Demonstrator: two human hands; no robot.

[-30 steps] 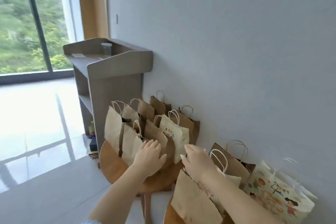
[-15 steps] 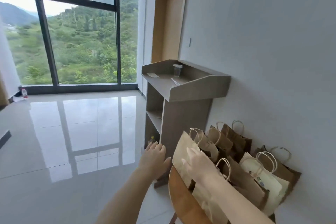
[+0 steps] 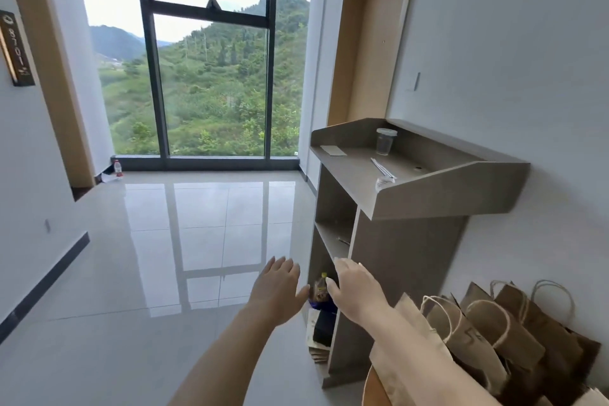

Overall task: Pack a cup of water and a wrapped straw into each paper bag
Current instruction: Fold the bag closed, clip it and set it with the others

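On the stand's top [image 3: 346,160], a clear lidded cup [image 3: 386,141].

A grey bench [image 3: 438,194] with raised edges stands against the wall. On its top sit a lidded clear cup [image 3: 384,141], a flat card [image 3: 333,151] and wrapped straws [image 3: 382,168]. Beside it, brown paper bags [image 3: 487,333] crowd a round wooden table [image 3: 372,389].
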